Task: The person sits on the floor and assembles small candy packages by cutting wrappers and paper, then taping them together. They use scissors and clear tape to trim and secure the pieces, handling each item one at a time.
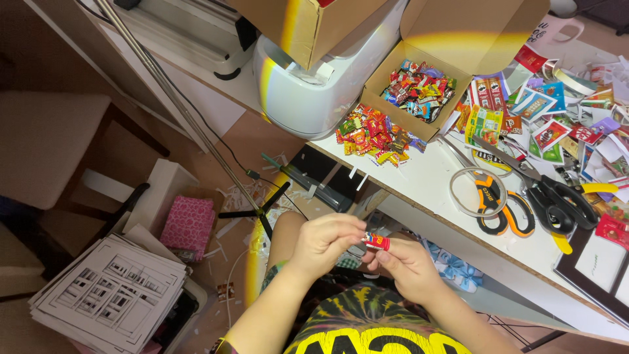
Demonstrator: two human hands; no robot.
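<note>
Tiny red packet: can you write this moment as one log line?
left hand: pinches tiny red packet | right hand: holds packet | scissors: on table

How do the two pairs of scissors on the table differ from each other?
The orange-handled scissors have orange and black loops, while the black-handled scissors have black loops with yellow tips. The orange-handled scissors lie nearer the table edge, partly under a clear tape ring; the black-handled scissors lie further in, against the paper cutouts. Both lie flat with blades pointing away from the person.
</note>
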